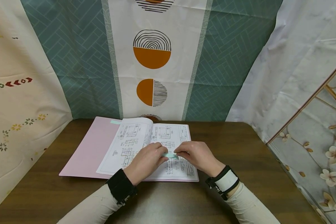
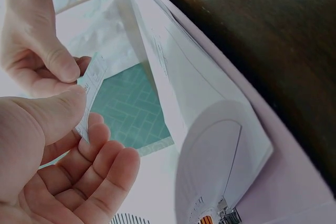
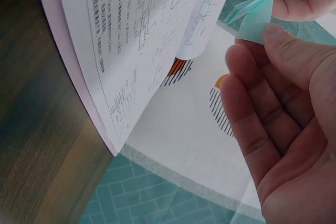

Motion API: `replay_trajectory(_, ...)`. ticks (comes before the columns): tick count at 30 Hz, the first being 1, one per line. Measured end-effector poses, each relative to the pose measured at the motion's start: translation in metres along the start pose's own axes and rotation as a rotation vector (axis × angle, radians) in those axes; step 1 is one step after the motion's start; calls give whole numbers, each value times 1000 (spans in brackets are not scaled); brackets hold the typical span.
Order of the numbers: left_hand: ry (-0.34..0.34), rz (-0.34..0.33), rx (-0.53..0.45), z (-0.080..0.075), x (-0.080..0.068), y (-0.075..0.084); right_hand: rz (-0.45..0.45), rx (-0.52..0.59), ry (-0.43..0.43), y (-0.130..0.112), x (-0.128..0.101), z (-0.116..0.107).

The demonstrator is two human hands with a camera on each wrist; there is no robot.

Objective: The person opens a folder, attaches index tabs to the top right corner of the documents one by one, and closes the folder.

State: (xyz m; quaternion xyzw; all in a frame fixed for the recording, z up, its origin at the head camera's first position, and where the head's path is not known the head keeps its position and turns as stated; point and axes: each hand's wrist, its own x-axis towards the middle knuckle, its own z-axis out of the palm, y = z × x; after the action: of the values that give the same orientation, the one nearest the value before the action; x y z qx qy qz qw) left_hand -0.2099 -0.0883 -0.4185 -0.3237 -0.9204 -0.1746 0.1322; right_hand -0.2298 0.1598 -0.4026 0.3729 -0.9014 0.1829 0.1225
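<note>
Both hands meet over the right page of an open booklet of technical drawings (image 1: pixel 161 135), bound in a pink cover (image 1: pixel 84 149). Between them is a small pale green slip (image 1: pixel 171 156), which looks bent or folded in the right wrist view. My left hand (image 1: pixel 147 158) pinches one end between thumb and forefinger, its other fingers loosely curled in the left wrist view. My right hand (image 1: pixel 197 155) pinches the opposite end with thumb and forefinger. Faint print shows on the slip's face in the left wrist view.
Another pale green strip (image 1: pixel 115 122) lies at the top of the pink inside cover. The booklet lies on a dark wooden table (image 1: pixel 235 149). Patterned cloth (image 1: pixel 156 93) hangs behind the table's far edge, with more cloth at both sides.
</note>
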Motion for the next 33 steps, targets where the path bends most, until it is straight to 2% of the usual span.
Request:
replay_trajectory(7,16,8,9,1,0,0,-48,-23,4,1,0,1)
replay_trajectory(15,2,-15,9,-1,0,0,-56,82,-27,-1,0,1)
replay_trajectory(19,1,-20,3,-1,0,1,-54,98,-32,-2,0,1)
replay_trajectory(33,-22,0,-16,3,0,6,-96,-43,66,-3,1,4)
